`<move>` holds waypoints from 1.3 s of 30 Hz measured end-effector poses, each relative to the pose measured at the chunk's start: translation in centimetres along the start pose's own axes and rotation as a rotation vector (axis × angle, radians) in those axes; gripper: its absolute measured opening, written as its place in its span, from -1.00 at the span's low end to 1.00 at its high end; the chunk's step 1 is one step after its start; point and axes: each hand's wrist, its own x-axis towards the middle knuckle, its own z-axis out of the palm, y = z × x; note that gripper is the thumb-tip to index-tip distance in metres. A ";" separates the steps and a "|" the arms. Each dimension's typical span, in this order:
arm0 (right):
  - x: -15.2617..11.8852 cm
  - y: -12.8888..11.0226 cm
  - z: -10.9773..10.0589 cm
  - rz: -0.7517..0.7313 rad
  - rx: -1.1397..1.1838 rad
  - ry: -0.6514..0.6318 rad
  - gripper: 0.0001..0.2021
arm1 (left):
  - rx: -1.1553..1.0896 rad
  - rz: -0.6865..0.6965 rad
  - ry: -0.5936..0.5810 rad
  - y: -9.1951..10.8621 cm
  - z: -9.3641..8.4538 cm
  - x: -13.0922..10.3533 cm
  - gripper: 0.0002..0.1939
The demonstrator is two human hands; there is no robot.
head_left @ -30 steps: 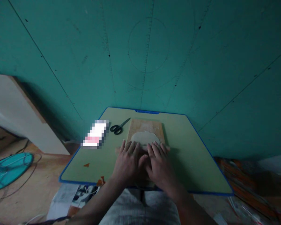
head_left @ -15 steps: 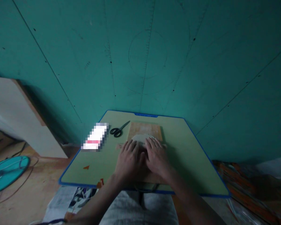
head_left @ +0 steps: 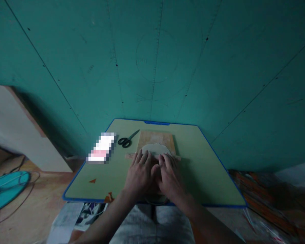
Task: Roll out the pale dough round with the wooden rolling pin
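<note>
A pale round sheet of dough [head_left: 155, 148] lies on a wooden cutting board [head_left: 156, 135]. Across its near part runs a thin wooden rolling pin [head_left: 128, 156], its two ends sticking out past my hands. My left hand [head_left: 140, 171] rests on the pin's left part, fingers stretched forward over it. On the right part lies my right hand [head_left: 169, 173], its fingers also extended, palm down. My thumbs are close together in the middle. The hands cover the near half of the board and much of the pin.
The blue-edged folding table [head_left: 205, 176] stands against a green wall [head_left: 152, 67]. Black-handled scissors [head_left: 127, 139] and a phone with a blurred screen [head_left: 101, 148] lie left of the board. Orange scraps [head_left: 108, 197] sit near the front edge. A white panel [head_left: 22, 128] leans at left.
My hands have drawn slightly back toward me on the rolling pin, and more of the dough shows beyond my fingers. The whole view has shifted a little.
</note>
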 end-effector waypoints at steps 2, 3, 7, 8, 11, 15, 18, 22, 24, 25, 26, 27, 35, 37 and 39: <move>0.4 0.3 0.1 -0.005 -0.002 -0.005 -0.46 | 0.016 0.005 0.003 0.0 0.3 0.1 -0.44; 0.7 0.6 0.1 -0.009 0.000 -0.014 -0.44 | 0.026 0.012 0.006 -0.1 0.5 0.2 -0.40; 1.9 1.6 -0.1 -0.029 0.009 -0.089 -0.35 | 0.058 0.058 -0.008 -0.7 0.7 1.2 -0.27; 2.3 1.9 -0.2 -0.037 0.006 -0.107 -0.34 | 0.064 0.069 -0.014 -0.9 0.7 1.5 -0.27; 3.7 2.5 -0.4 -0.046 -0.004 -0.155 -0.34 | 0.070 0.084 -0.046 -1.5 0.7 2.7 -0.28; 5.6 3.1 -0.4 -0.037 -0.017 -0.218 -0.36 | 0.072 0.046 -0.119 -2.0 0.7 4.5 -0.26; 6.8 3.4 -0.3 -0.027 -0.043 -0.254 -0.33 | 0.089 0.026 -0.162 -2.3 0.8 5.7 -0.18; 8.2 3.6 -0.3 -0.026 -0.054 -0.331 -0.33 | 0.115 0.002 -0.234 -2.5 0.8 7.2 -0.12; 9.0 4.0 -0.3 -0.029 -0.048 -0.354 -0.35 | 0.119 -0.015 -0.254 -2.6 0.8 7.8 -0.10; 9.4 4.2 -0.3 -0.028 -0.045 -0.366 -0.36 | 0.119 -0.024 -0.258 -2.7 0.8 8.2 -0.10; 9.9 4.4 -0.1 -0.031 -0.043 -0.382 -0.37 | 0.117 -0.031 -0.260 -2.8 0.9 8.5 -0.10; 10.4 4.7 0.1 -0.036 -0.043 -0.396 -0.38 | 0.113 -0.037 -0.262 -2.9 1.0 8.9 -0.11; 13.9 6.4 2.1 -0.016 -0.067 -0.370 -0.42 | 0.044 -0.053 -0.283 -4.7 2.6 11.7 -0.23; 14.1 6.4 2.2 -0.007 -0.064 -0.345 -0.46 | 0.049 -0.053 -0.297 -4.8 2.6 12.0 -0.27; 13.7 6.2 2.1 -0.004 -0.051 -0.284 -0.50 | 0.061 -0.055 -0.281 -4.7 2.5 11.7 -0.29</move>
